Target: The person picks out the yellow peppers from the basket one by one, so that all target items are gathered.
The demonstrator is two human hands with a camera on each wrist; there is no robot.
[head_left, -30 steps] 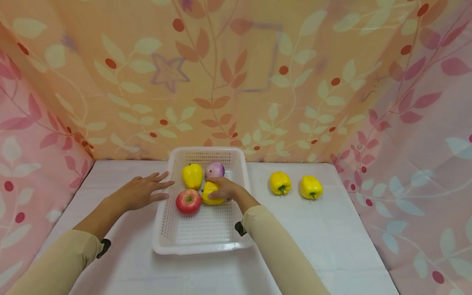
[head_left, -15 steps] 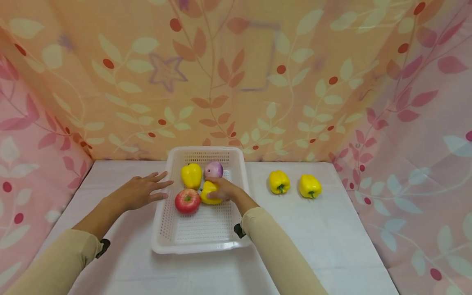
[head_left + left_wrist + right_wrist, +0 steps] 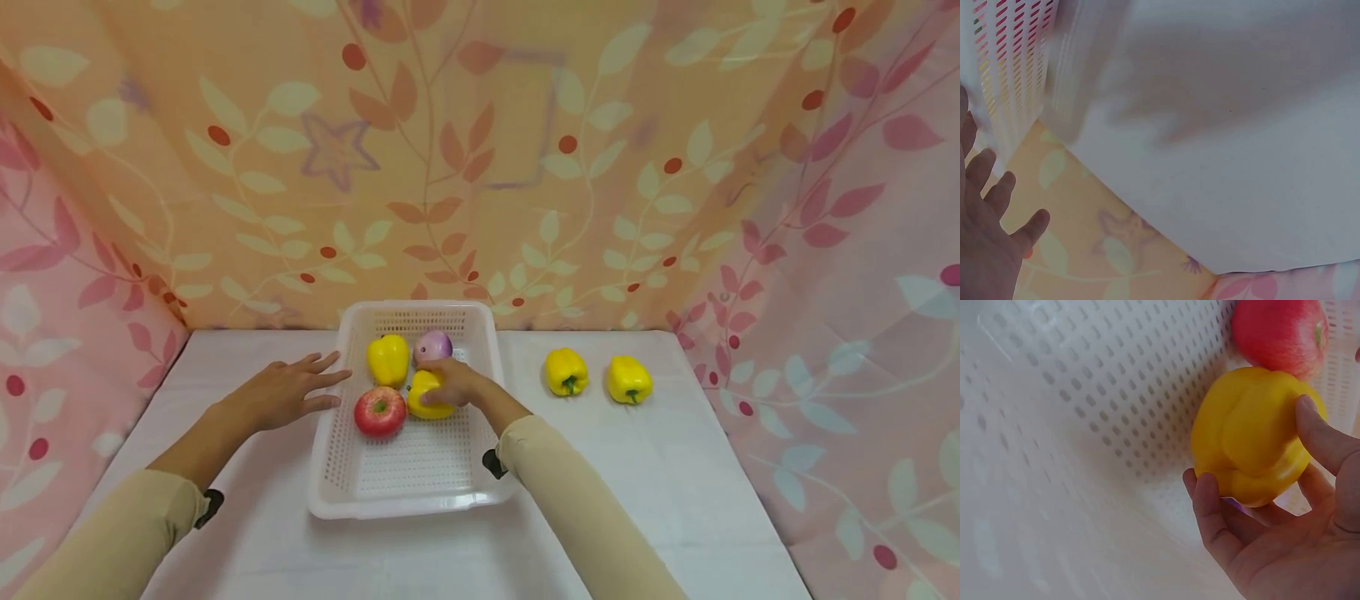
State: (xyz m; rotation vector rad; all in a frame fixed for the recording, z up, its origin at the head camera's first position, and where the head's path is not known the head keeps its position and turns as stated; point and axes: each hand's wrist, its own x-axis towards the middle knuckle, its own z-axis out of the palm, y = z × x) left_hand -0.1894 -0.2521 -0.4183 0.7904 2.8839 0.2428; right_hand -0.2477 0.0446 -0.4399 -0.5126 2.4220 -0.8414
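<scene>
My right hand [image 3: 459, 383] grips a yellow bell pepper [image 3: 426, 395] inside the white plastic basket [image 3: 408, 507]. In the right wrist view the thumb lies on one side of this pepper [image 3: 1247, 431] and the fingers curl round the other. A red apple [image 3: 380, 412] sits to its left, a second yellow pepper [image 3: 387, 360] behind the apple, and a purple onion-like vegetable [image 3: 432, 347] just behind my right hand. At the basket's left wall my left hand [image 3: 288, 392] is spread, fingers extended toward the rim and holding nothing; the left wrist view also shows that hand [image 3: 991, 219] beside the perforated wall.
Two more yellow peppers, one nearer [image 3: 566, 372] and one farther right [image 3: 629, 379], lie on the white-covered table [image 3: 637, 483] to the right of the basket. A patterned curtain [image 3: 480, 167] rises behind the table, with pink cloth at both sides.
Both hands stay nearly where they were, the right one still on the pepper in the basket. The head view shifts slightly; otherwise nothing moves noticeably.
</scene>
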